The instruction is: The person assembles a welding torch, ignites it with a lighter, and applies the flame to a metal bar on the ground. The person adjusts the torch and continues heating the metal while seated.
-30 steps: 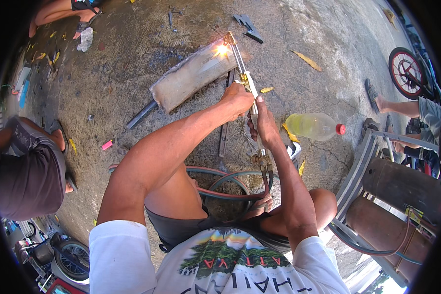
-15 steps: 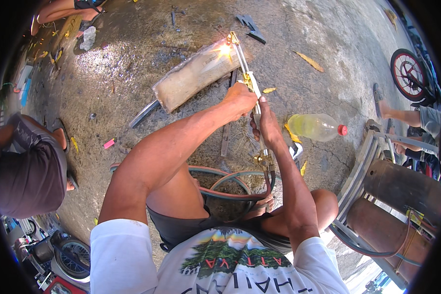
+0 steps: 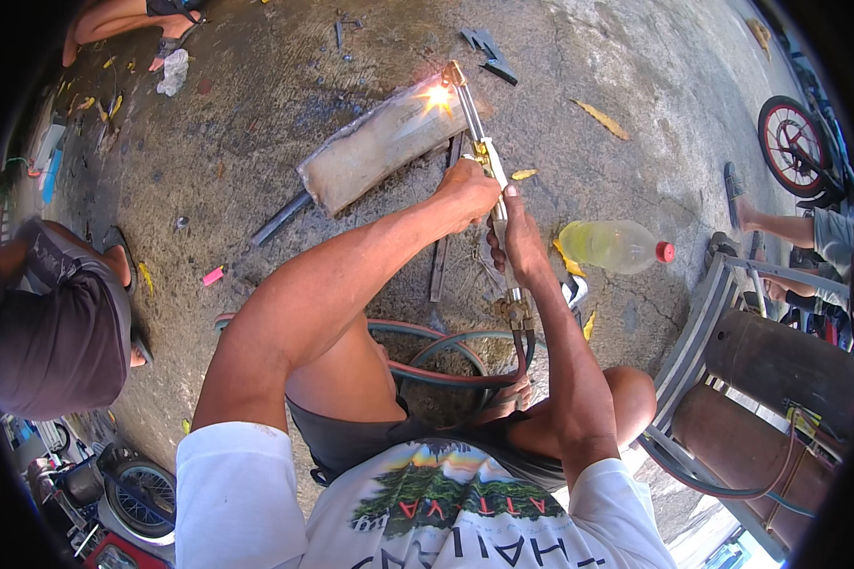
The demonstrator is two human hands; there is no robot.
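My left hand is closed on the upper handle of a brass-and-silver cutting torch, by its valves. Just below it, my right hand wraps round the lower handle, from which twin red and teal hoses loop down over the ground. At the torch head a bright orange glow burns over the right end of a weathered rectangular slab. A dark metal bar sticks out from under the slab's left end. A narrow metal strip lies below it, partly behind my left hand.
A bottle of yellowish liquid lies at right, near a rack holding gas cylinders. Jagged metal lies beyond the slab. People's legs show at left, top left and right, with motorcycle wheels at the edges.
The torch, my hands and the surroundings sit slightly farther right in the picture. Both hands keep their grip. A glare on the ground at upper left, seen half a second ago, has faded.
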